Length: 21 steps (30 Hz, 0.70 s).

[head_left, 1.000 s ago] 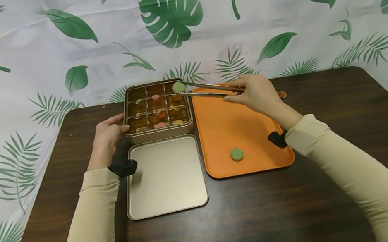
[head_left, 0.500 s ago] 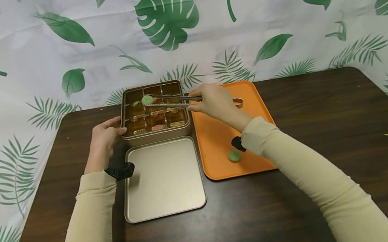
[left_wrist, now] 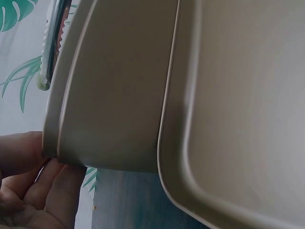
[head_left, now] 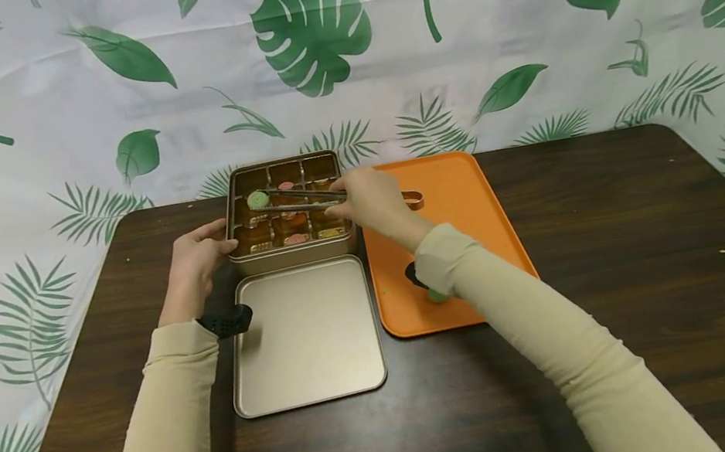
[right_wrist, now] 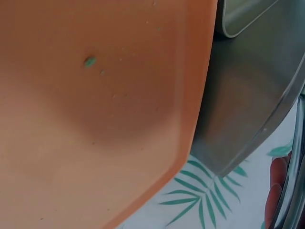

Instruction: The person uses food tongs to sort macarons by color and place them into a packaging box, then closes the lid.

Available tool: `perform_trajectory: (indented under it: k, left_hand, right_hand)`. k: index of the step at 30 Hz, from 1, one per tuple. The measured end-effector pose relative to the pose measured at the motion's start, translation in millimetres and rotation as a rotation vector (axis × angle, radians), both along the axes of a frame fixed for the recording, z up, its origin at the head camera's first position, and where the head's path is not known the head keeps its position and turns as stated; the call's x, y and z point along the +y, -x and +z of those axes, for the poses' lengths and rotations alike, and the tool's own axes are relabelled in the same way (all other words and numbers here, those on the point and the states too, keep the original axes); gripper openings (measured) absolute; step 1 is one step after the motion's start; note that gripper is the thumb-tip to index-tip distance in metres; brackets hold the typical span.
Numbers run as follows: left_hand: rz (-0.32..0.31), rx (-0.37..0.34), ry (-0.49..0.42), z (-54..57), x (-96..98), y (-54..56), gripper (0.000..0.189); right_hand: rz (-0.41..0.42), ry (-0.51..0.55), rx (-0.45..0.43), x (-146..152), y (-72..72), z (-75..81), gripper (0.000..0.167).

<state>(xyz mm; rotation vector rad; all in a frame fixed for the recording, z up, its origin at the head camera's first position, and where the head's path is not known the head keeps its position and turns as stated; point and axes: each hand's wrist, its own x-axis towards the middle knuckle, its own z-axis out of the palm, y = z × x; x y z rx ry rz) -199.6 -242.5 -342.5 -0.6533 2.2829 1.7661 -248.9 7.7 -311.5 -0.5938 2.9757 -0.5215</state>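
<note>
A square gold tin box [head_left: 293,257] holds a divided insert with small pink and yellow pieces in several compartments. My left hand [head_left: 195,266] grips its left side, thumb on the rim, fingers [left_wrist: 64,193] against the outer wall. My right hand [head_left: 374,199] holds metal tongs [head_left: 303,205] reaching in from the right. At their tips a round green macaron [head_left: 258,200] is pinched over the left column, middle row. In the right wrist view the tongs [right_wrist: 291,176] show at the right edge, with fingertips beside them.
The tin's flat lid [head_left: 305,336] lies in front of the box. An orange tray [head_left: 467,222] sits to the right, with another green macaron [head_left: 437,296] partly hidden behind my right wrist and a green crumb [right_wrist: 89,61] on it. A leaf-print cloth hangs behind the dark table [head_left: 624,281].
My right hand has moved left with the tongs, carrying the green macaron from the box's right rim to its left column. My left hand keeps its hold on the box.
</note>
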Motion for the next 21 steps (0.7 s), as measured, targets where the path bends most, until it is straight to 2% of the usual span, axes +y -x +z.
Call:
perform_trajectory:
  k: [9, 16, 21]
  left_hand:
    - [-0.002, 0.011, -0.003, -0.6, 0.6, 0.8, 0.055]
    - [-0.007, -0.006, 0.015, -1.2, -0.3, -0.8, 0.056]
    - [-0.013, -0.004, 0.016, -0.4, 0.5, -0.7, 0.056]
  right_hand:
    - [-0.003, -0.028, 0.001, -5.7, -0.1, -5.4, 0.043]
    - [0.005, -0.047, -0.012, -8.7, -1.7, -7.2, 0.046]
    - [-0.006, -0.003, -0.049, -7.1, -1.4, -5.4, 0.05]
